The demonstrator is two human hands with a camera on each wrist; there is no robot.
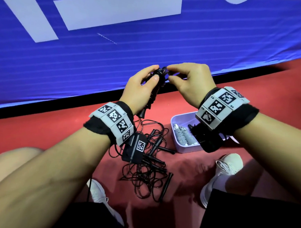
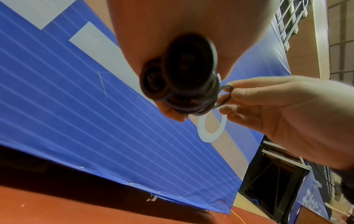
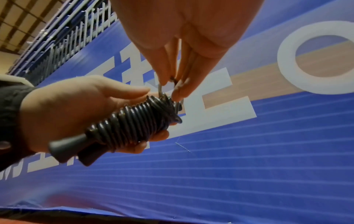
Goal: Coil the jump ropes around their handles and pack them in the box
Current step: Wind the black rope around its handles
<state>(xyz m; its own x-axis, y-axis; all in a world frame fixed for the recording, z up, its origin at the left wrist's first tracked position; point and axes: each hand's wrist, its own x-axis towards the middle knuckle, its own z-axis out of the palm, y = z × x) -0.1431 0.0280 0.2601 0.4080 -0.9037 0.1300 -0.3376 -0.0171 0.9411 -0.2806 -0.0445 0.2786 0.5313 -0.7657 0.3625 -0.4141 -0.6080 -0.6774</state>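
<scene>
My left hand (image 1: pixel 142 88) grips a black jump rope (image 3: pixel 132 121) wound in tight turns round its two handles, whose butt ends (image 2: pixel 180 72) face the left wrist camera. At the top of the coil my right hand (image 1: pixel 187 79) pinches a small loop of the rope's end (image 3: pixel 173 84) between thumb and fingers (image 2: pixel 241 92). Both hands hang above the red floor. A lilac box (image 1: pixel 181 147) on the floor at the right holds a coiled grey rope (image 1: pixel 185 136) and something black, partly hidden behind my right wrist.
A tangle of loose black ropes and handles (image 1: pixel 148 164) lies on the red floor (image 1: pixel 57 124) between my white shoes (image 1: pixel 225 173). A blue banner wall (image 1: pixel 79 56) with white lettering stands right behind the hands.
</scene>
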